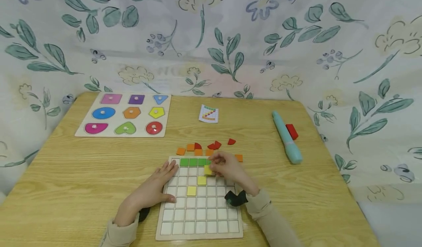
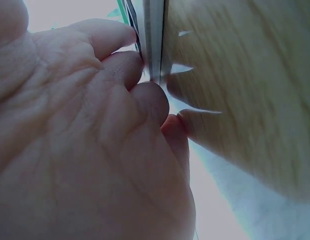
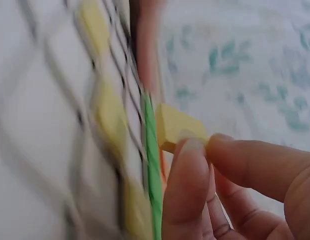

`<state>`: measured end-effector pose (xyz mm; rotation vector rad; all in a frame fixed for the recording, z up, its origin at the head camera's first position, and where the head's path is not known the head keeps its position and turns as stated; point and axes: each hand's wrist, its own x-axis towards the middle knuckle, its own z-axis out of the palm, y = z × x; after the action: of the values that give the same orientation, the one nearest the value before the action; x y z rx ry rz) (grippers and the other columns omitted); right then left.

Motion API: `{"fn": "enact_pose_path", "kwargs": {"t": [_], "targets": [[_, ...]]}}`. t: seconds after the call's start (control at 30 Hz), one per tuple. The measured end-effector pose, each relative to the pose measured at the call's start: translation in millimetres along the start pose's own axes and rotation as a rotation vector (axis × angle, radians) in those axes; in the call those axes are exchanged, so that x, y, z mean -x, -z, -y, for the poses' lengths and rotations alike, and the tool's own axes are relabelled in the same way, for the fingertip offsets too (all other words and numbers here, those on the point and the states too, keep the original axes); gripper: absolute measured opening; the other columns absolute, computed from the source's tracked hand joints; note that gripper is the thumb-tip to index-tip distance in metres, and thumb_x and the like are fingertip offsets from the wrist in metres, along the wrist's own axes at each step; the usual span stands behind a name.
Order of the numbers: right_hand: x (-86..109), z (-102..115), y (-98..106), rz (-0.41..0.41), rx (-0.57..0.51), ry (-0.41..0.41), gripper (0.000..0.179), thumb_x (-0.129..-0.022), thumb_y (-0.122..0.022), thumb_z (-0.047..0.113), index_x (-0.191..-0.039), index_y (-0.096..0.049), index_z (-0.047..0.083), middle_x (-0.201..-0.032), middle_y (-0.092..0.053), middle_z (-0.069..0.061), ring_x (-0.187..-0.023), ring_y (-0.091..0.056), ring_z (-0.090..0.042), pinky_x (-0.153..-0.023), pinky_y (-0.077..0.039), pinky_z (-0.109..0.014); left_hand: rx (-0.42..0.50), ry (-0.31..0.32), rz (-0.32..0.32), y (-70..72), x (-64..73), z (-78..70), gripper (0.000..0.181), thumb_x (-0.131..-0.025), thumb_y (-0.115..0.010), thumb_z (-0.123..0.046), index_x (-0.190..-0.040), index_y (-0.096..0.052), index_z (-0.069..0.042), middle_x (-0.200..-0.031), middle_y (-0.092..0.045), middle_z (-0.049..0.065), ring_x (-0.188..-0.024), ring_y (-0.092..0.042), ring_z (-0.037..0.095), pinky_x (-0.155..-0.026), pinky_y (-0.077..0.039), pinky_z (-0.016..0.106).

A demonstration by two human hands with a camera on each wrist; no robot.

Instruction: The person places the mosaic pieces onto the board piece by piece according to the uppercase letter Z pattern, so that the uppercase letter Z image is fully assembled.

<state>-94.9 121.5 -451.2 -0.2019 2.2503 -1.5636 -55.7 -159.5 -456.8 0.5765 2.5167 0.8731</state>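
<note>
A white gridded board lies on the table. My left hand rests on its left edge, fingers extended towards the top corner and thumb over the cells. In the left wrist view the fingers are against the board's side. My right hand is over the upper part of the board. Its thumb and finger pinch a yellow square tile, tilted beside the green tiles of the top row. Yellow tiles lie below in a stepped diagonal line, three of them showing in the right wrist view.
Loose orange squares and red quarter-circle pieces lie beyond the board. A pattern card is farther back. A shape puzzle lies back left. On the right are a turquoise tapered object and a red block.
</note>
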Motion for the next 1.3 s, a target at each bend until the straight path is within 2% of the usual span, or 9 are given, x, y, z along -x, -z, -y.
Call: {"fn": "enact_pose_path", "kwargs": {"t": [0.07,0.17,0.23,0.33,0.47,0.67,0.97,1.17,1.3], "targets": [[5.1,6,-20,0.129,-0.039,-0.003,0.022,-0.091,-0.064,0.007,-0.110,-0.062,-0.004,-0.088,-0.064,-0.013,-0.064,-0.063,-0.013,-0.057,-0.056,-0.026,0.000,0.001,-0.001,-0.2,0.8,0.0,0.096,-0.076,-0.080,-0.032,-0.152,-0.028,-0.003,-0.162,-0.016,0.015,-0.150,-0.008,0.038,-0.120,-0.010,0.059],[12.4,12,-49,0.206,-0.032,-0.007,0.014,-0.089,-0.067,0.007,-0.102,-0.064,0.001,-0.082,-0.062,-0.005,-0.061,-0.062,-0.011,-0.053,-0.054,-0.022,-0.018,-0.016,-0.012,-0.2,0.2,0.5,0.095,-0.077,-0.079,-0.034,-0.152,-0.029,-0.003,-0.162,-0.018,0.016,-0.150,-0.010,0.039,-0.120,-0.012,0.059],[15.6,13,-64,0.207,0.013,0.023,0.009,-0.088,-0.068,0.006,-0.096,-0.065,0.005,-0.078,-0.062,-0.001,-0.059,-0.060,-0.008,-0.052,-0.051,-0.018,-0.025,-0.023,-0.015,-0.3,-1.9,0.9,0.095,-0.077,-0.079,-0.033,-0.151,-0.029,-0.003,-0.161,-0.018,0.016,-0.150,-0.011,0.039,-0.120,-0.013,0.059],[18.8,14,-76,0.165,0.134,0.093,0.007,-0.086,-0.069,0.006,-0.091,-0.066,0.009,-0.077,-0.063,0.002,-0.057,-0.052,-0.002,-0.052,-0.044,-0.013,-0.042,-0.037,-0.018,-0.3,-6.6,1.5,0.095,-0.076,-0.080,-0.032,-0.151,-0.030,-0.002,-0.161,-0.019,0.017,-0.150,-0.011,0.040,-0.120,-0.014,0.060],[23.5,17,-79,0.119,0.234,0.142,0.006,-0.085,-0.070,0.006,-0.088,-0.066,0.010,-0.077,-0.065,0.001,-0.055,-0.045,0.000,-0.051,-0.039,-0.014,-0.065,-0.058,-0.005,-0.4,-12.9,0.6,0.095,-0.077,-0.080,-0.031,-0.151,-0.029,-0.002,-0.161,-0.019,0.017,-0.150,-0.011,0.039,-0.120,-0.014,0.060],[27.7,17,-77,0.122,0.238,0.142,0.005,-0.086,-0.069,0.005,-0.087,-0.066,0.009,-0.078,-0.066,0.000,-0.055,-0.047,0.000,-0.051,-0.041,-0.014,-0.064,-0.072,0.018,-1.6,-16.2,-0.3,0.096,-0.077,-0.080,-0.030,-0.152,-0.027,-0.003,-0.162,-0.017,0.015,-0.150,-0.010,0.037,-0.121,-0.013,0.057],[28.0,17,-83,0.155,0.241,0.147,0.008,-0.085,-0.071,0.006,-0.091,-0.067,0.010,-0.081,-0.067,0.000,-0.057,-0.047,0.001,-0.053,-0.042,-0.014,-0.045,-0.053,0.013,-1.2,-5.7,1.3,0.096,-0.077,-0.080,-0.028,-0.152,-0.027,-0.002,-0.162,-0.016,0.016,-0.150,-0.009,0.038,-0.121,-0.012,0.057],[27.1,23,-89,0.211,0.333,0.168,0.032,-0.078,-0.080,0.009,-0.106,-0.065,0.012,-0.082,-0.065,0.004,-0.058,-0.045,0.001,-0.054,-0.041,-0.015,-0.048,-0.047,0.003,0.2,0.9,3.6,0.096,-0.077,-0.079,-0.029,-0.152,-0.026,-0.001,-0.162,-0.016,0.016,-0.150,-0.009,0.038,-0.121,-0.012,0.057],[22.9,24,-93,0.211,0.366,0.163,0.029,-0.080,-0.078,0.009,-0.106,-0.066,0.013,-0.082,-0.064,0.006,-0.057,-0.044,0.001,-0.053,-0.040,-0.014,-0.038,-0.027,-0.004,0.6,5.0,6.0,0.095,-0.078,-0.079,-0.029,-0.152,-0.026,-0.002,-0.162,-0.016,0.016,-0.150,-0.009,0.039,-0.121,-0.013,0.058]]}}
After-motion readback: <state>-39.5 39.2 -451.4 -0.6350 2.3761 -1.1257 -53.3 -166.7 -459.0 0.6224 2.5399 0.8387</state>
